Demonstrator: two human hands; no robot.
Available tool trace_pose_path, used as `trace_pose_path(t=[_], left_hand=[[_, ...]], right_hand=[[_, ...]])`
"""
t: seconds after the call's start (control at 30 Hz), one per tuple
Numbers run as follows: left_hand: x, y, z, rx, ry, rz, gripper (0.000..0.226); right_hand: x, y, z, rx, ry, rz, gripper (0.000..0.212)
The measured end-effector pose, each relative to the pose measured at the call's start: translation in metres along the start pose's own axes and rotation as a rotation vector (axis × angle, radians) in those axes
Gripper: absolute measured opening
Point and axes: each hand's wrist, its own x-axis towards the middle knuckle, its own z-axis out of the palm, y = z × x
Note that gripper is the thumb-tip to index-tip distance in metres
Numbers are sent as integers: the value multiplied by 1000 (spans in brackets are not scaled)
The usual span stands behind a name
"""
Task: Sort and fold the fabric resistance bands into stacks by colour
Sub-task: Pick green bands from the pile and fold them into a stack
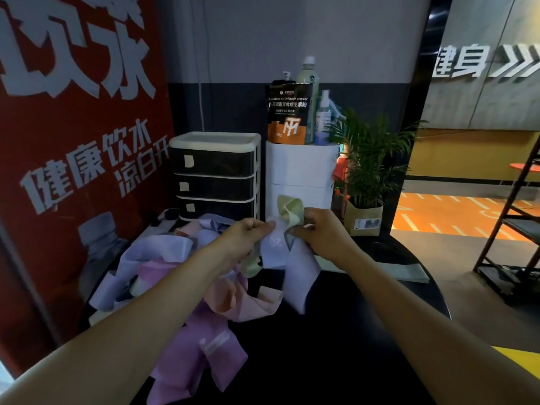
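Above the dark bench (336, 331), lifted clear: a pale-green band (289, 213) and a lavender band (298, 270), tangled together. Left hand (251, 233) fingers curled, pinching the lavender fabric; right hand (318, 226) fingers pinching the green loop. Below left, heaped pink, purple and lavender bands (187, 287). Behind, a drawer unit (214, 173), white canister (301, 173), supplement pouch (287, 114), potted palm (368, 159).
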Motion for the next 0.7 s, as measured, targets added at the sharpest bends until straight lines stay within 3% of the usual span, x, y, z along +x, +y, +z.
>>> trace_pose_path(t=[0.17,0.33,0.43,0.53,0.7], left_hand=[[5,2,12,-49,82,116,35],[10,4,2,-191,313,89,28],[17,-4,-17,-315,444,50,22],[20,-11,-28,-382,490,42,20],[23,-9,-36,-409,595,15,18]], right_hand=[[-4,2,-6,76,19,87,17],[-3,25,-17,76,207,158,45],[-7,37,-28,75,295,205,18],[-14,33,-35,106,360,275,28],[-18,36,-39,114,428,339,19]])
